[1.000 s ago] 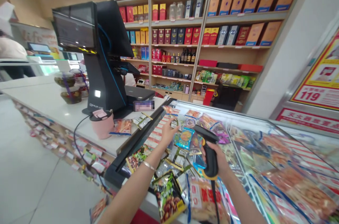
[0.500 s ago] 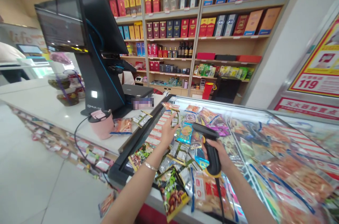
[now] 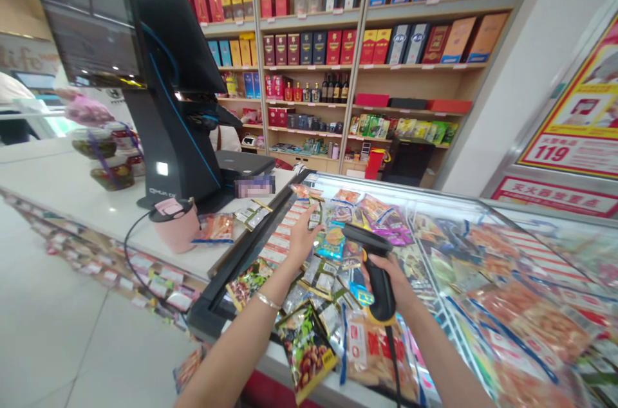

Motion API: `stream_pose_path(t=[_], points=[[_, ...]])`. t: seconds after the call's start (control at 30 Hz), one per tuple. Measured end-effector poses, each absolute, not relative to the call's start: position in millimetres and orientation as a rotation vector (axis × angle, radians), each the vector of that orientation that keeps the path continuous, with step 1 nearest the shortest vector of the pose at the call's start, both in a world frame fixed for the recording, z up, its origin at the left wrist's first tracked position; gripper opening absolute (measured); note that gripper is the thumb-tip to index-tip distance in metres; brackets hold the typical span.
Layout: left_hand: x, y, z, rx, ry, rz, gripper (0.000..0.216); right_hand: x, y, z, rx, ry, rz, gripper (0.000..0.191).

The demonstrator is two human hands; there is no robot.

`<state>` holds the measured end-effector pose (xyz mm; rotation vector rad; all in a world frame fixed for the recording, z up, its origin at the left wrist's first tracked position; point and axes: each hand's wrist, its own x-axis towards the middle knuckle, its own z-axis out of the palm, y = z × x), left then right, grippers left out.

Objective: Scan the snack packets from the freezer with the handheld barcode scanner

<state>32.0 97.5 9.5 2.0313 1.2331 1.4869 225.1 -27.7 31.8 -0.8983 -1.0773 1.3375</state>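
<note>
My right hand [image 3: 393, 276] is wrapped round the handle of a black and yellow barcode scanner [image 3: 381, 273], whose head points left over the snack packets and whose cable hangs down. My left hand [image 3: 302, 237] is over the glass counter top with fingers apart, beside a small silver and green packet [image 3: 316, 212]; whether it touches the packet I cannot tell. Close by lie a blue snack packet [image 3: 331, 241] and several silver and green packets [image 3: 321, 275]. Nearer to me are a dark green nut packet [image 3: 308, 350] and a large clear bag of pale brown snacks [image 3: 379, 353].
A black checkout terminal [image 3: 178, 118] stands on the white counter [image 3: 43, 166] at left. In front of it are a pink cup [image 3: 174, 228] and an orange snack packet [image 3: 215, 228]. More bags [image 3: 535, 311] cover the glass at right. Shelves [image 3: 313, 22] of boxes stand behind.
The view has shifted slightly, so most things appear a little farther left. Both hands keep nearly the same places over the packets, and the scanner is still in my right hand.
</note>
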Motion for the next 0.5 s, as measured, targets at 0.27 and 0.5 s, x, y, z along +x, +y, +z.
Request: stream_pose_path(t=[0.27,0.5], points=[[31.7,99.5,4.3,2.057,1.242,1.481,0.053,225.0,-28.7,38.3,-0.833,-1.017,1.397,0.033],[21.6,62.7,41.6,2.088,1.163,1.567,0.052,250.6,-59.2,86.2,-0.680,-0.929,1.276,0.026]])
